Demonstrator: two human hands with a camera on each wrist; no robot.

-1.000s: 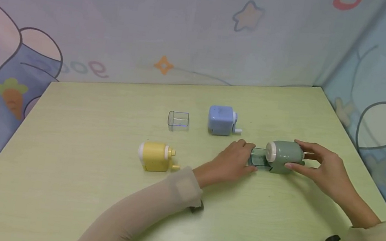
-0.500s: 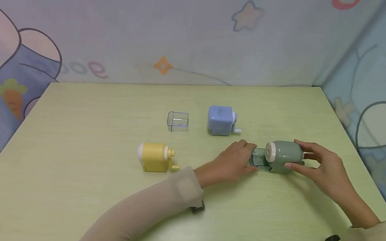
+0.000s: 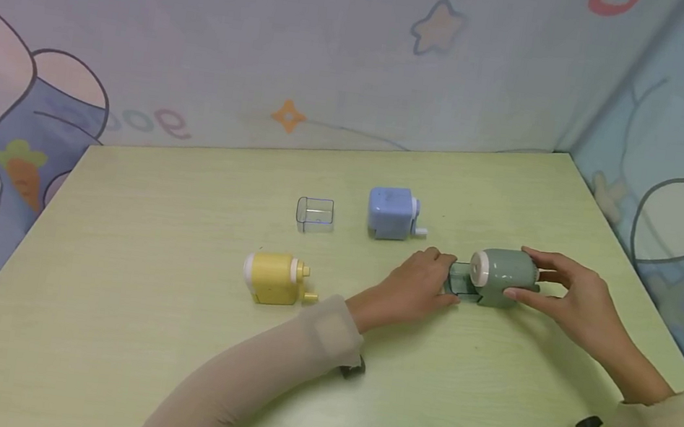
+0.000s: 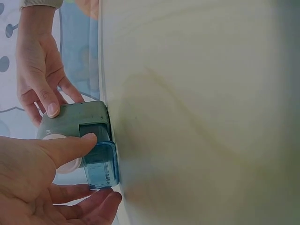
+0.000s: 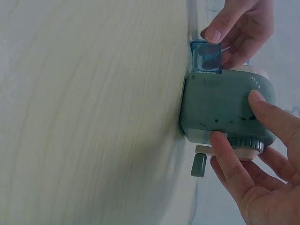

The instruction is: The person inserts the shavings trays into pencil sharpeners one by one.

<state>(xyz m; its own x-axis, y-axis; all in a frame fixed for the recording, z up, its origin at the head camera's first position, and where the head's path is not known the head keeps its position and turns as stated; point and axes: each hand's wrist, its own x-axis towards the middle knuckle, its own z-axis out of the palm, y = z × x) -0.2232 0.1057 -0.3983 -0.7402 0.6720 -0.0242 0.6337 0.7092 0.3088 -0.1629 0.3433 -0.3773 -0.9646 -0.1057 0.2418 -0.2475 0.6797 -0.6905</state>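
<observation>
On the right of the table stands a green pencil sharpener (image 3: 507, 275) with a white front ring. My right hand (image 3: 581, 305) holds its body from the crank side, thumb on the near face and fingers at the back. From the opposite end sticks out a clear bluish-green shavings drawer (image 3: 464, 282), partly inside the body. My left hand (image 3: 411, 289) pinches this drawer (image 4: 101, 168) between thumb and fingers. In the right wrist view, the crank handle (image 5: 198, 165) shows below the body, close to my right fingers.
A yellow pencil sharpener (image 3: 276, 279) stands near my left forearm. Farther back are a blue pencil sharpener (image 3: 390, 213) and, to its left, a loose clear drawer (image 3: 316, 216). A patterned cloth (image 3: 241, 46) hangs behind the table (image 3: 111, 268).
My left hand has shifted slightly right, and the drawer sits a little deeper in the green sharpener. The right hand and the sharpener body stay where they were.
</observation>
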